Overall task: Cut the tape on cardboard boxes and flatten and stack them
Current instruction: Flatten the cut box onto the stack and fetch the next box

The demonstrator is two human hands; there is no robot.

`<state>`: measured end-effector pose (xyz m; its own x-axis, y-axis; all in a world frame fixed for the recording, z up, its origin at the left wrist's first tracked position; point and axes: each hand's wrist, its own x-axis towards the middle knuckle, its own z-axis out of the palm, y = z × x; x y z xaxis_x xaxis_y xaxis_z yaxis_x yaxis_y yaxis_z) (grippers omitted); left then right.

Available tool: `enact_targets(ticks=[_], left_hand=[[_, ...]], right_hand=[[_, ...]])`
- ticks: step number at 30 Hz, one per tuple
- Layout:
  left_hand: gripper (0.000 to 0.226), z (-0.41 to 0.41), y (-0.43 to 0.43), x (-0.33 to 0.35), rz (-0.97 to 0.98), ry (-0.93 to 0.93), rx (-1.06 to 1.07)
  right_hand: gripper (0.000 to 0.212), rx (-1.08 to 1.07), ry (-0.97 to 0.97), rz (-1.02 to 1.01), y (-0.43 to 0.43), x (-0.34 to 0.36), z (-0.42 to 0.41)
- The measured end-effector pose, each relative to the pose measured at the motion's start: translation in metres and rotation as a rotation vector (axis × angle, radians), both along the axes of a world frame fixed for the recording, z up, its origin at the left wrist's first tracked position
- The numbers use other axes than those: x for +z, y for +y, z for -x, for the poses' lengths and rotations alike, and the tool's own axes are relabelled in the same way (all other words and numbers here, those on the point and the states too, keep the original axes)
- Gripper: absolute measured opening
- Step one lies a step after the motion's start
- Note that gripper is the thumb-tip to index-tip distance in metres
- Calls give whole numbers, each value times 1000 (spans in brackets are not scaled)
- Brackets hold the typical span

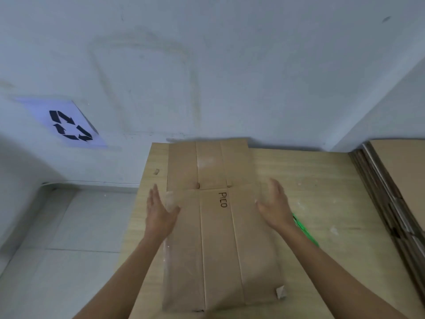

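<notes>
Flattened cardboard box (218, 245) laid on the table (322, 180).
The box is flanked by the left hand (161, 215) and right hand (276, 206), each grip spread, fingers straight.

Both forearms extend forward, bare. The left hand (159, 211) and right hand (277, 207) are raised edge-on, palms facing each other, fingers straight and together, holding nothing.
</notes>
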<state>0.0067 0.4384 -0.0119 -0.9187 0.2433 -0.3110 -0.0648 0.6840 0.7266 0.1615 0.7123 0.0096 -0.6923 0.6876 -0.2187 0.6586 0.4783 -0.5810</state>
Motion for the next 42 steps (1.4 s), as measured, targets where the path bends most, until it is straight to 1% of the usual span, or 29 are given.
enact_targets(ticks=[2,4,7,11,13,15,17,19,26,29,31,33,34,36,37,38,40,42], left_hand=[[96,-4,15,-12,90,37,-159],[91,-10,33,-20,136,36,-305],[83,-10,59,-32,193,25,-465],[75,9,81,-56,333,112,-621],[73,13,84,-70,371,162,-629],[72,11,82,-83,405,279,-618],[72,6,81,-93,451,377,-591],[75,4,82,-98,479,422,-559],[76,6,83,-100,488,407,-549],[75,8,84,-101,489,402,-541],[73,8,81,-97,431,398,-550],[73,8,73,-90,350,365,-491],[76,10,67,-85,328,308,-385],[84,14,54,-74,301,149,-51],[88,17,49,-68,275,83,84],[89,19,47,-60,231,33,156],[85,29,45,-49,89,-77,250],[69,43,44,-40,-26,-275,385]], right_hand=[[82,131,-75,-17,-8,-8,8],[78,226,-159,-19,-15,-20,18],[76,347,-278,-65,-24,-41,33],[69,464,-280,-154,-26,-69,56],[68,491,-311,-165,-27,-81,61],[66,488,-310,-249,-32,-94,59],[67,465,-279,-338,-36,-103,55],[68,430,-240,-382,-37,-110,53],[69,408,-187,-416,-37,-120,56],[69,394,-218,-385,-36,-119,58],[69,422,-222,-349,-35,-116,58],[68,432,-222,-293,-30,-111,55],[68,372,-228,-265,-25,-108,54],[70,123,-224,-192,-14,-99,48],[71,-1,-198,-142,-10,-93,45],[72,-79,-155,-80,-7,-87,42],[76,-173,-49,73,-3,-72,42],[78,-336,7,284,2,-53,46]])
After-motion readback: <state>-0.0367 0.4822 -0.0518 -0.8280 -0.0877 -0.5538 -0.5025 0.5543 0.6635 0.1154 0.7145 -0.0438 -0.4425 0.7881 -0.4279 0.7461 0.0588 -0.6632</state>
